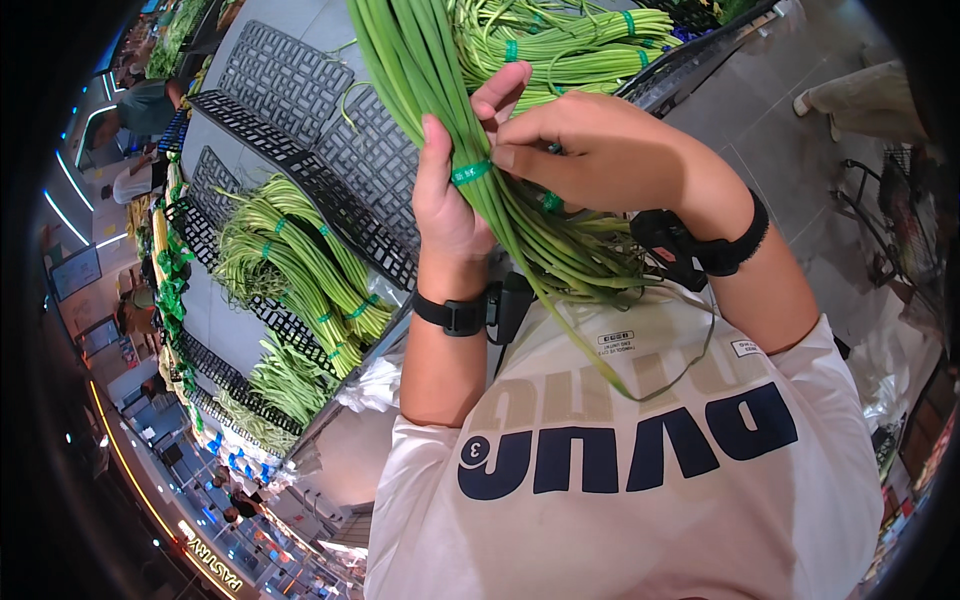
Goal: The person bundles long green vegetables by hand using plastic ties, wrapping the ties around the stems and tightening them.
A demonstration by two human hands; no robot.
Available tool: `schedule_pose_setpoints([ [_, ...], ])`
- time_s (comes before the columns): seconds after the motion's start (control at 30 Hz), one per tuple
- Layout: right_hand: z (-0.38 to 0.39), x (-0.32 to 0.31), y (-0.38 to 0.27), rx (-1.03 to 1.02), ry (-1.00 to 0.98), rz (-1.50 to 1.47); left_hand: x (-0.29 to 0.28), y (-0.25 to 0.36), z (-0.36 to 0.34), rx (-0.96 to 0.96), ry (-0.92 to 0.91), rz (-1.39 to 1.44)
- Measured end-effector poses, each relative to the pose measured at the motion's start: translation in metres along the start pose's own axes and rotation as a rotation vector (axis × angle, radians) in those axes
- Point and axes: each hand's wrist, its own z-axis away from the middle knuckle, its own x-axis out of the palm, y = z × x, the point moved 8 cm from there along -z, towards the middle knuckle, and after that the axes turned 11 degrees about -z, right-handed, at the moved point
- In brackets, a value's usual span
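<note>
A bunch of long green vegetable stalks [412, 75] slants through my hands, with green tape [471, 172] round it. My left hand [450, 205] is wrapped about the bunch, its thumb on the near side and its fingertips showing past the stalks. Thumb and forefinger of my right hand [605, 145] are bent in against the bunch beside the tape; whether they pinch the tape or the stalks, I cannot tell. Thinner, partly yellowed ends hang toward my shirt, and one long drooping strand lies across it. Another green tape [552, 202] shows among the lower stalks.
Taped bunches of green stalks [580, 45] lie beyond my hands. To the left, black grid dividers [290, 140] part the stand, with more taped bunches [300, 265] and loose green beans [290, 380]. A person's legs [870, 100] and a cart [890, 225] are at right.
</note>
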Motion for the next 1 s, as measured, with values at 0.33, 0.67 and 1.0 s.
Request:
schedule_pose_setpoints([
  [0.33,0.004,-0.014,0.046,-0.072,-0.216,-0.311,0.023,-0.048,0.006,-0.016,-0.203,0.029],
  [0.67,-0.014,-0.070,0.079,0.111,-0.009,0.031,0.022,-0.025,0.001,0.063,0.008,-0.039],
  [1.0,-0.003,-0.091,0.062,0.257,0.059,0.188,-0.005,0.009,-0.009,-0.058,0.215,-0.068],
])
